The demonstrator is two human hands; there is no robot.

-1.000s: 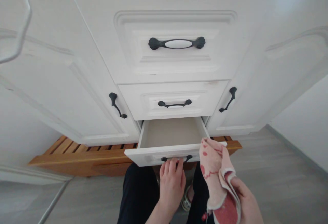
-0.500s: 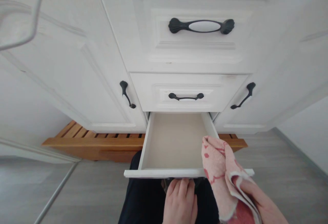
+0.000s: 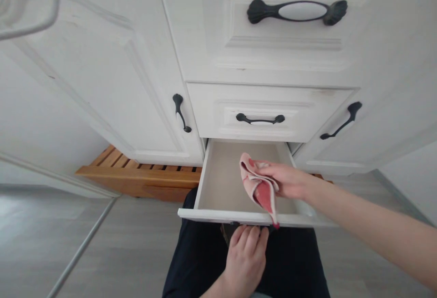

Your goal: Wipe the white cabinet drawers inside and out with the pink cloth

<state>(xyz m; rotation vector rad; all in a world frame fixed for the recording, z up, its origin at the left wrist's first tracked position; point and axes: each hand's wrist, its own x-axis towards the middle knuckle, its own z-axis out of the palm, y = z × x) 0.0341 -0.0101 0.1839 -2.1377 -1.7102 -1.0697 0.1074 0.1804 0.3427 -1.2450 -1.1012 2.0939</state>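
Pink cloth held above an open drawer

The cloth is gripped in a bunch by the right hand, its folds pinched between the fingers. It is seen over the interior of the lowest drawer; whether the drawer's bottom is touched cannot be told. A red patch and a pale edging are shown on the folds, and a dark red corner is hung in front of the drawer's front edge. The right forearm is stretched in across the drawer's right side.

The left hand is placed below that edge, its fingers curled at the dark lower handle, most of which is hidden; how tightly it is grasped cannot be told.

Above, the middle drawer is closed, and a dark handle with a white inlay is fitted on the front higher up. The drawers are flanked by two doors, on which a left door handle and a right door handle are mounted. Behind the drawer, a slatted wooden rack is set low, near the grey floor. Dark-trousered legs are partly covered by the drawer.
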